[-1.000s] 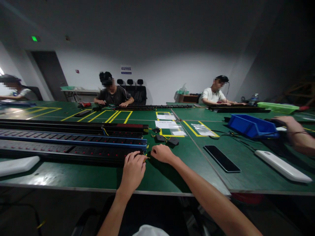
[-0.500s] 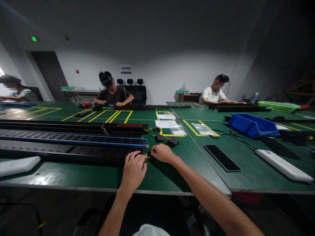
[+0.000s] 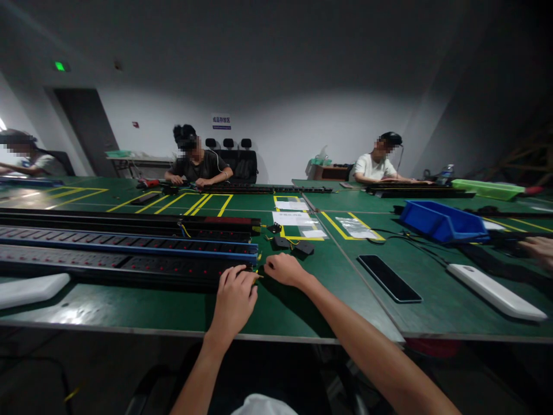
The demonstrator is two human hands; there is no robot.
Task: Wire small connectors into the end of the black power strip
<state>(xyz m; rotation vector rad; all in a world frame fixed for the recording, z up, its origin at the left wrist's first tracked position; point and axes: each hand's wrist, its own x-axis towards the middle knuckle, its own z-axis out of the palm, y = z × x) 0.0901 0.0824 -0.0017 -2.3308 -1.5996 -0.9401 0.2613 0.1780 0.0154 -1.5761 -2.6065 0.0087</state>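
My left hand is closed at the right end of the nearest long black power strip, which carries a row of small red marks. A short yellow wire pokes out between its thumb and fingers. Just to the right, my right hand is curled into a loose fist close to the strip's end; whatever its fingertips hold is hidden. A blue-edged power strip lies behind the nearest one. Beyond my right hand are two small black end pieces, one of them a black end cap, with yellow wires near them.
A phone, a white power bank and a blue bin with black cables are on the right. A white object lies at left. Co-workers sit across the green table; another person's hand is at the right edge.
My two hands stay almost still at the strip's end. Another person's hand has come into view at the right edge, beside the black cables.
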